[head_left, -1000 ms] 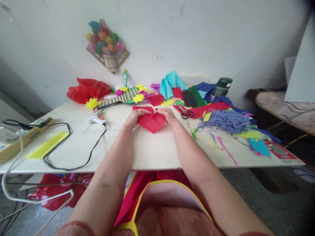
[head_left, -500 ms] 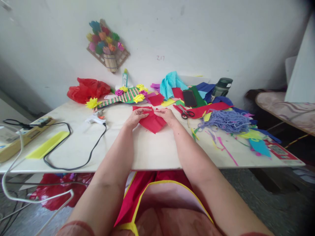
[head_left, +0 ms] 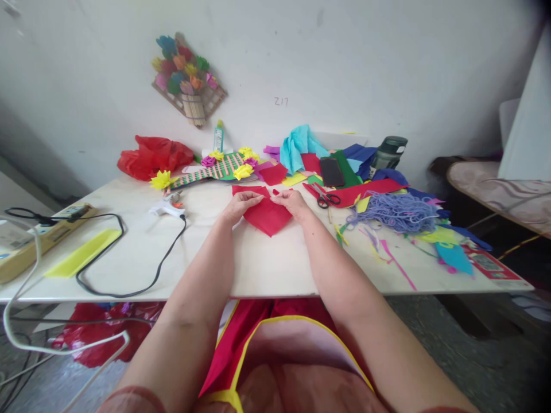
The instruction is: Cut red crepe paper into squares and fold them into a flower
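Observation:
Between my two hands, just above the white table, is a piece of red crepe paper with a corner pointing toward me. My left hand pinches its upper left part between thumb and fingers. With thumb and fingertips together, my right hand grips the upper right edge. Another small red paper piece lies just beyond my hands. Scissors with black handles rest to the right, partly on a long red paper strip.
On the left are a white glue gun, its black cord and a power strip. A flower-decorated green panel lies at the back. Purple yarn, a phone and a dark bottle occupy the right.
Both hands stay in nearly the same place. The red crepe paper looks slightly more spread between them, and my fingertips have shifted a little along its upper edge.

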`<state>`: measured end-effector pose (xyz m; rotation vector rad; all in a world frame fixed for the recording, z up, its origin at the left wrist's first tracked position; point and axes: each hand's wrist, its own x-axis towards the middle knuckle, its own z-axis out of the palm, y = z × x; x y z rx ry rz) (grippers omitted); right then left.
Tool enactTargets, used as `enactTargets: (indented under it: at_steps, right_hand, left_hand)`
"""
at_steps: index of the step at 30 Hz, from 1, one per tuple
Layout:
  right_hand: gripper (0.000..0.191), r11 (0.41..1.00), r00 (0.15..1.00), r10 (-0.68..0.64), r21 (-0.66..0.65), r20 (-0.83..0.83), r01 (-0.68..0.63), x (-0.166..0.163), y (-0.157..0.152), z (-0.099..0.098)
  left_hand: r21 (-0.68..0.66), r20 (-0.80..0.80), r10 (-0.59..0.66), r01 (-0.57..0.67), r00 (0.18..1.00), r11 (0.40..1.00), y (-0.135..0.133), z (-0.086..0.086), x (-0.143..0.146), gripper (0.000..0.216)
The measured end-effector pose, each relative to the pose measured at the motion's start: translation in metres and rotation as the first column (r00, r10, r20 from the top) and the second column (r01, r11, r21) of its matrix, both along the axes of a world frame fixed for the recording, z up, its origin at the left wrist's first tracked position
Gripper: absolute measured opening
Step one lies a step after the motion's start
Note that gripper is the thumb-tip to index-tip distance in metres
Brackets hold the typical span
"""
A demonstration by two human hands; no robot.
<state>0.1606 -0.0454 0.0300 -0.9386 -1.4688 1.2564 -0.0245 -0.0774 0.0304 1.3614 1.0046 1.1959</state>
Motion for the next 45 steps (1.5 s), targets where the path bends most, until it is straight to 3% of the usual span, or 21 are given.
enactTargets:
  at_steps: [11, 23, 36, 41, 45]
  right_hand:
    - [0.029, 0.999, 0.999, 0.032, 0.002, -0.029, -0.032, -0.003, -0.002, 0.000]
    - [0.023, 0.990, 0.996, 0.020, 0.140, 0.082, -0.031, -0.005, 0.005, -0.007]
    - [0.022, 0.991, 0.998, 0.052, 0.123, 0.048, -0.057, -0.003, 0.001, -0.003]
    - [0.025, 0.994, 0.998, 0.068, 0.085, 0.008, -0.069, -0.002, -0.004, 0.003]
    - [0.025, 0.995, 0.998, 0.064, 0.070, 0.021, -0.066, 0.000, -0.005, 0.005]
  left_hand:
    - [0.051, -0.189, 0.038, -0.029, 0.981, 0.998, 0.000, 0.001, 0.004, 0.039]
    - [0.132, -0.243, 0.083, -0.052, 0.966, 0.990, -0.001, 0.005, 0.007, 0.032]
    - [0.007, -0.139, 0.008, -0.007, 0.990, 1.000, -0.006, 0.006, -0.001, 0.030]
    - [0.090, -0.151, 0.097, -0.084, 0.984, 0.992, -0.004, 0.005, -0.004, 0.038]
    - [0.034, -0.065, 0.166, -0.164, 0.984, 0.986, -0.001, 0.005, -0.005, 0.045]
